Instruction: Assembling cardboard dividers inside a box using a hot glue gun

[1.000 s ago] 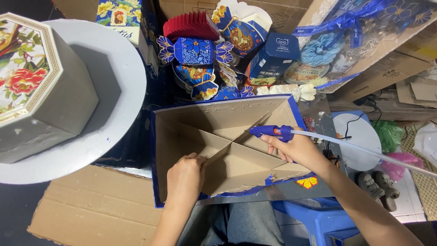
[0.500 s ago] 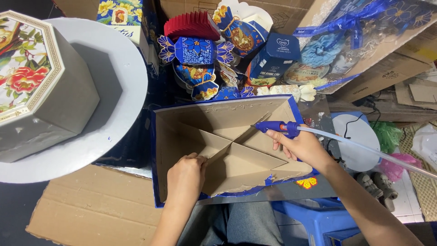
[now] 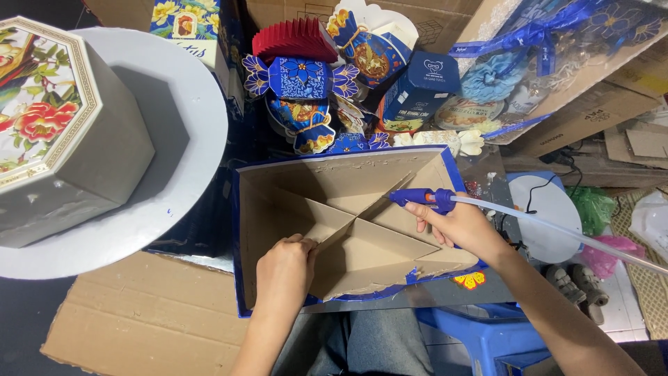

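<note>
I see the box (image 3: pixel 348 230) on my lap. My left hand (image 3: pixel 284 268) presses the dividers (image 3: pixel 362 223) inside it; my right hand (image 3: pixel 463 224) grips the glue gun (image 3: pixel 424 199) at its far corner. Dividers look seated, gluing unfinished.

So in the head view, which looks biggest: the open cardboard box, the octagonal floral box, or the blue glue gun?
1. Open cardboard box, the largest.
2. Octagonal floral box, though it may sit nearer the camera, so this is unsure.
3. Blue glue gun, clearly the smallest.
</note>
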